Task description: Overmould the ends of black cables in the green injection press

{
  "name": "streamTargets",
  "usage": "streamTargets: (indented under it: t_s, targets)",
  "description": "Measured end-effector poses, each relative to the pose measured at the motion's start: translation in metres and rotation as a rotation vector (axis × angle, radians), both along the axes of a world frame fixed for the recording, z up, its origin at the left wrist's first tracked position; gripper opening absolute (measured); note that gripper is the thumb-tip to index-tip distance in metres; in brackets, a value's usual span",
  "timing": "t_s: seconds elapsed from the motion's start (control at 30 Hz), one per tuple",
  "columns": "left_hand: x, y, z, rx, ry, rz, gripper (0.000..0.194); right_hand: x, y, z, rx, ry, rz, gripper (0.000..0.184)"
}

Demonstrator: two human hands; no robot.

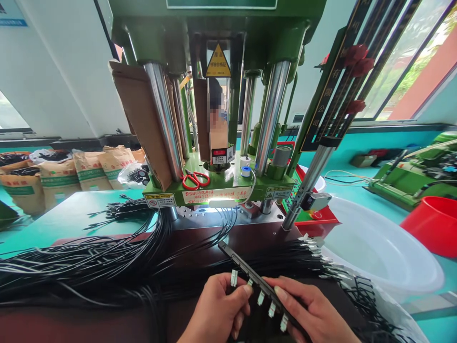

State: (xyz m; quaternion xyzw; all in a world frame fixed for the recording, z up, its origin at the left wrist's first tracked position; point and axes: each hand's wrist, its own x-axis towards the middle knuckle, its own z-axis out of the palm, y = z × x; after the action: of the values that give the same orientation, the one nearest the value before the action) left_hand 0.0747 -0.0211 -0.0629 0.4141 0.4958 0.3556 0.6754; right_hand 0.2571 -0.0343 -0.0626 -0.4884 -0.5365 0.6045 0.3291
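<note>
Both my hands hold a long black bar (pixel 246 269) with several small white connector plugs (pixel 261 297) sticking out of its side. My left hand (pixel 217 312) is closed, its thumb and fingers pinching the bar near a plug at the left. My right hand (pixel 314 312) is closed on the bar's near end from the right. The bar points away toward the green press machine (pixel 221 183). Bundles of black cables (pixel 107 259) lie across the dark bench under and around my hands.
Red-handled scissors (pixel 195 179) and a tape roll (pixel 245 169) rest on the press base. A white basin (pixel 385 247) and a red tub (pixel 432 224) stand at the right. Brown paper sacks (pixel 71 174) line the left. A second green machine (pixel 414 176) is far right.
</note>
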Motion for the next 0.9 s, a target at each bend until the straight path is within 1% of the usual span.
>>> streamTargets:
  t_s: [0.07,0.17,0.27,0.3,0.33,0.4,0.47,0.5,0.57,0.67,0.8,0.9]
  targets:
    - [0.001,0.000,-0.003,0.002,-0.002,0.001,0.026,0.000,0.001,0.000,0.010,0.003,0.008,0.053]
    - [-0.001,0.000,-0.003,0.012,0.002,0.011,0.031,0.000,0.001,-0.002,-0.025,0.025,-0.058,0.056]
    - [-0.009,0.000,0.005,0.104,0.065,0.120,0.032,0.002,0.001,-0.003,-0.084,0.024,-0.109,0.060]
    - [-0.013,0.000,0.007,0.123,0.054,0.159,0.032,0.003,0.001,-0.003,-0.098,0.021,-0.111,0.062]
    - [-0.018,-0.001,0.010,0.111,0.002,0.181,0.032,0.004,0.001,-0.003,-0.107,0.020,-0.109,0.062]
    - [-0.025,-0.003,0.012,0.002,-0.183,0.200,0.035,0.005,0.001,-0.003,-0.115,0.029,-0.113,0.062]
    - [-0.029,-0.005,0.011,-0.117,-0.320,0.221,0.041,0.004,0.000,-0.003,-0.111,0.048,-0.141,0.060]
    - [-0.029,-0.006,0.009,-0.146,-0.341,0.232,0.042,0.004,0.000,-0.003,-0.104,0.058,-0.150,0.059]
    - [-0.028,-0.006,0.003,-0.141,-0.310,0.221,0.040,0.004,0.000,-0.004,-0.101,0.071,-0.139,0.057]
    - [-0.022,-0.003,-0.002,-0.094,-0.211,0.155,0.039,0.005,0.001,-0.007,-0.098,0.055,-0.097,0.058]
    - [-0.016,-0.001,0.002,-0.082,-0.094,0.108,0.039,0.007,0.003,-0.009,-0.103,0.024,-0.050,0.060]
    - [-0.014,0.000,0.006,-0.072,-0.057,0.100,0.038,0.006,0.002,-0.009,-0.106,0.030,-0.055,0.061]
